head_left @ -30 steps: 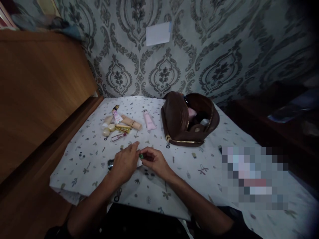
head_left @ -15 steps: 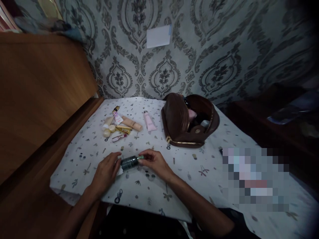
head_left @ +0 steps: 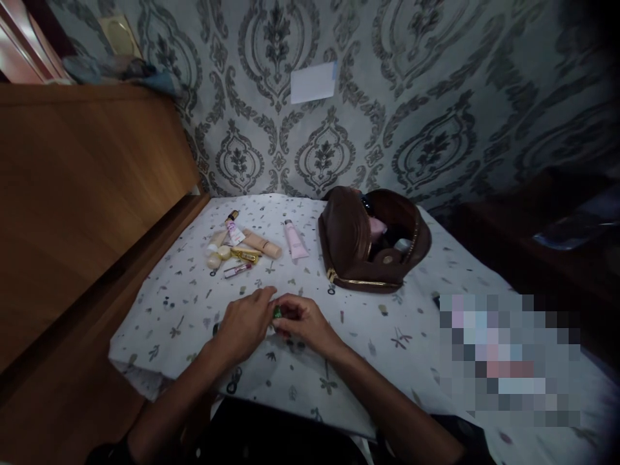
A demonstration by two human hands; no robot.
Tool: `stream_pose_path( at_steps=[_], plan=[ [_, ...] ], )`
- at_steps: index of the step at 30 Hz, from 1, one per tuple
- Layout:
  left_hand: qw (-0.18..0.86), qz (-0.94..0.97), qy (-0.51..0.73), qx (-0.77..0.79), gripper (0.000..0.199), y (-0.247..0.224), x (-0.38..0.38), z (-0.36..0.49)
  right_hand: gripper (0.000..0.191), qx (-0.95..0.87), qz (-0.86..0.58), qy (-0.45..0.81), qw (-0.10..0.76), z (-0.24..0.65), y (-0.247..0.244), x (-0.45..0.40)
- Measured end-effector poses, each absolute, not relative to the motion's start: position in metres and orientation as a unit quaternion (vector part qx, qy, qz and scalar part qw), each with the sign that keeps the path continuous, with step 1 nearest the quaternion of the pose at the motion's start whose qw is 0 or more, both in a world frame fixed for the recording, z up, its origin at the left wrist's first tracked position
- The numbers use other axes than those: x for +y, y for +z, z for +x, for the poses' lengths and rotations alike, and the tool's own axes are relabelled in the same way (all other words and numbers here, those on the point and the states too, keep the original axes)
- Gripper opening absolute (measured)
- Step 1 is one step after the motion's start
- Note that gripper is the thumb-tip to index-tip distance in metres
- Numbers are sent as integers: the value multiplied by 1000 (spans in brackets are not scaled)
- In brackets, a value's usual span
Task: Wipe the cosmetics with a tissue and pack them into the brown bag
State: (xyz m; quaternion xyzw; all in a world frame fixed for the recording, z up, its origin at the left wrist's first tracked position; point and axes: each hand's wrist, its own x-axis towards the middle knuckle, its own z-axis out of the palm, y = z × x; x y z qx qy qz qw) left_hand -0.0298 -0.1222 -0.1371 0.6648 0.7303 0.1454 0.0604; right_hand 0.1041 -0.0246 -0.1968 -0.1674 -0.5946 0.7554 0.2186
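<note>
Near the front of the cloth-covered table [head_left: 349, 349], my left hand [head_left: 246, 321] and my right hand [head_left: 303, 323] meet. My right fingers pinch the green end of a small bottle [head_left: 277, 312]. My left fingers are wrapped over its dark body, which is mostly hidden. Beyond them lie a pink-capped lip tube [head_left: 237, 270], gold tubes [head_left: 245, 256], a beige tube [head_left: 261, 244] and round cream-coloured pieces [head_left: 214, 259]. A pale pink tube [head_left: 296, 240] lies apart, left of an unzipped brown bag [head_left: 345, 236] with items inside.
A wooden cabinet [head_left: 97, 168] borders the table's left side. Patterned wallpaper with a white card [head_left: 313, 82] rises behind. A blurred-out patch [head_left: 508, 355] covers something at the right, beside a dark surface.
My left hand has moved right and now covers most of the dark bottle, meeting my right hand. The camera view has shifted slightly.
</note>
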Motion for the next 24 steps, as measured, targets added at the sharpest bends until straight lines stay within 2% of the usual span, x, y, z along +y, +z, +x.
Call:
stream_pose_path(
  at_steps=[5, 13, 20, 24],
  plan=[
    [64, 620, 200, 756, 30, -150, -146, -55, 43, -575, -177, 769, 215, 103, -197, -23],
    [108, 559, 253, 782, 30, -151, -185, -82, 32, -599, -185, 741, 239, 100, -198, -24],
    [102, 633, 290, 711, 28, -131, -144, -48, 36, -605, -161, 741, 243, 103, -196, -24],
    [127, 663, 240, 697, 29, -132, -130, -33, 34, -604, -147, 747, 234, 105, -194, -22]
  ],
)
